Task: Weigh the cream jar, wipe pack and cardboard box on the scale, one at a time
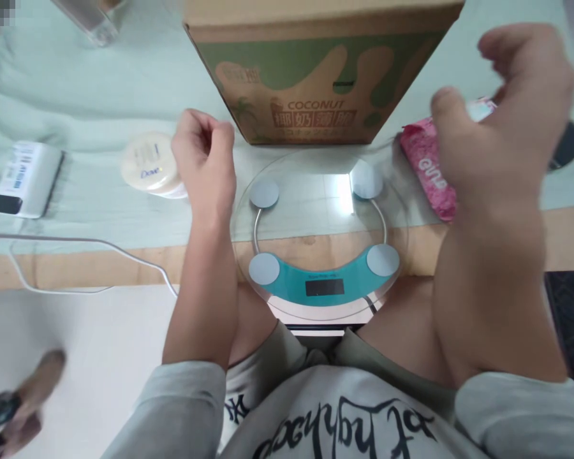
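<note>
The glass scale (321, 229) is lying at the near edge before the coconut box (310, 95), its display (325, 287) presumably placed nearest for reading, while the loosely fisted left hand (205, 162) and half-open right hand (516, 127) are hovering at either side, apparently empty.

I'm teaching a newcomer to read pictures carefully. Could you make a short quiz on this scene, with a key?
1. What stands just beyond the glass scale?
A) a kettle
B) a cardboard box
C) a lamp

2. True or false: the pink packet lies to the left of the scale.

3. Which of the person's hands is nearer the round jar?

Key:
1. B.
2. False; it lies to the right, partly hidden behind the right hand.
3. The left hand.
</note>
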The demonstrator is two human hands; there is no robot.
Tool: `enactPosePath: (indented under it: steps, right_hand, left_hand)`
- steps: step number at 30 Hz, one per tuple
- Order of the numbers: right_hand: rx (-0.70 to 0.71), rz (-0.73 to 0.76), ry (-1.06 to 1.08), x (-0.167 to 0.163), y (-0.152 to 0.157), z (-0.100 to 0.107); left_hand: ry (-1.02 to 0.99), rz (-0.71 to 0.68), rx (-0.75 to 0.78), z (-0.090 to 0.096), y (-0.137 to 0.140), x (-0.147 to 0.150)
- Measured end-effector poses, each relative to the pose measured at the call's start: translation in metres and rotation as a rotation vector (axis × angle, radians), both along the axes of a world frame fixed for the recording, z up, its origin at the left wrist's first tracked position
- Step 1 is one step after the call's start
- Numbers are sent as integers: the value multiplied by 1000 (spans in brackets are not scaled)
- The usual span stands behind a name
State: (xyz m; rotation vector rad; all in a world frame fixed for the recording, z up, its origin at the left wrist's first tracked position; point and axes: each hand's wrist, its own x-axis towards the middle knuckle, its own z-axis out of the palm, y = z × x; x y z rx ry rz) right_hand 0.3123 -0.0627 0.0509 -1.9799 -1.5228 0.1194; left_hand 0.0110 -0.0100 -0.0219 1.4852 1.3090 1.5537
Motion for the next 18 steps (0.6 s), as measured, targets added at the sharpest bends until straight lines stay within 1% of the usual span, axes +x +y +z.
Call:
enactPosePath:
  steps: [2,3,4,6,8,9,11,13,15,18]
  right_hand:
    - [-174,-184,-127,4,-7,9]
    - [-267,-250,-150,5,-9,11]
    - [-354,-285,-154,8,-11,12]
    - [-473,-263,-147,15,-15,12]
    - [-535,-231,-167,25,-18,11]
    - [-567,-239,-179,31,-20,12]
    - [-608,-270,-201,40,-22,12]
    - [-609,-267,-227,46,-22,10]
    - [-572,-257,-253,47,-20,6]
    - [-503,-319,-216,49,-21,2]
  left_hand:
    - [92,-109,-2,0,-13,6]
    - [119,-178,-24,-1,-19,10]
    - [156,-240,-48,-2,-25,14]
    - [266,-313,-89,-5,-32,22]
    - [415,-341,-131,-9,-35,27]
    - [480,-340,-147,-11,-35,28]
    - [537,-319,-155,-13,-33,29]
    - [544,-299,-150,-14,-31,29]
    - [558,-285,-160,-14,-30,30]
    - [576,-280,-173,-13,-30,30]
